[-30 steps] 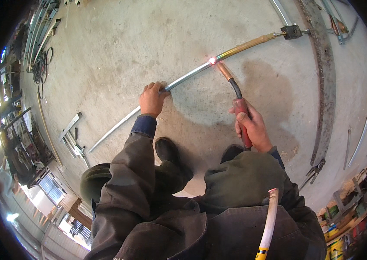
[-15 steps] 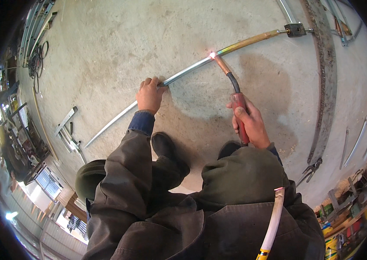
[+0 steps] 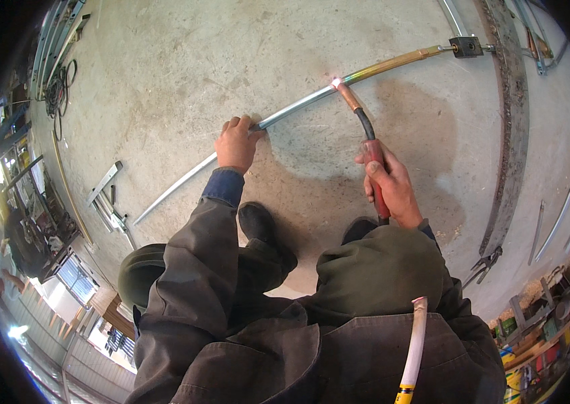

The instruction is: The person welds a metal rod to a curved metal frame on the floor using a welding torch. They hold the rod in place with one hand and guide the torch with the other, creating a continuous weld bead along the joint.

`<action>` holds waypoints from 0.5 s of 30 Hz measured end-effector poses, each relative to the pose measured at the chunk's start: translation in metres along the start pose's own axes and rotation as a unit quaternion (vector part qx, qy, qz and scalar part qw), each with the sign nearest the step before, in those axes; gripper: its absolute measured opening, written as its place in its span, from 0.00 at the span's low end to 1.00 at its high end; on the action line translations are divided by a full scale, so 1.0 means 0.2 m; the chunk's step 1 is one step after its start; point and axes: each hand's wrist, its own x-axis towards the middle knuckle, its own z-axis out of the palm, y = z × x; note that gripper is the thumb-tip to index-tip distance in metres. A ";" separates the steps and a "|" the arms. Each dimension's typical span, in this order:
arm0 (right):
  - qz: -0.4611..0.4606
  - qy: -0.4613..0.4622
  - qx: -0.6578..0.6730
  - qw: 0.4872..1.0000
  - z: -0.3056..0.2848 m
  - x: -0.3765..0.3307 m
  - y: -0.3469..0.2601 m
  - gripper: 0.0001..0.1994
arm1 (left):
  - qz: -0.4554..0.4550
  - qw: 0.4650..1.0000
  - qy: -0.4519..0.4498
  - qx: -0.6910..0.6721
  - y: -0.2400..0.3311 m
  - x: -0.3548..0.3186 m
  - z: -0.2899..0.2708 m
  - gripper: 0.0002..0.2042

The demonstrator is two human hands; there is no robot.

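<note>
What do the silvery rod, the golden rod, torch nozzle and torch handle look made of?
Silvery rod: likely bare or zinc-plated steel; smooth, bright grey sheen.
Golden rod: metal, perhaps yellow-plated steel or brass; the shiny yellow tint leaves it open.
Torch nozzle: probably copper; orange-brown metallic colour.
Torch handle: seemingly hard plastic; solid red, worn look.
</note>
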 end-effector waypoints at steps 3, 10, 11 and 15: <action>0.016 -0.016 0.004 1.000 -0.02 0.01 0.02 0.25 | -0.001 1.000 0.001 0.012 0.00 0.00 0.00 0.14; 0.008 -0.005 0.007 1.000 0.00 0.02 0.02 0.23 | 0.001 1.000 -0.004 0.007 0.00 0.00 0.00 0.13; 0.004 -0.002 0.002 1.000 0.00 0.02 0.01 0.23 | 0.000 1.000 -0.005 0.007 0.00 0.00 0.01 0.13; -0.003 0.001 -0.002 1.000 0.00 0.02 0.01 0.23 | -0.004 1.000 -0.008 0.012 0.00 0.01 0.00 0.13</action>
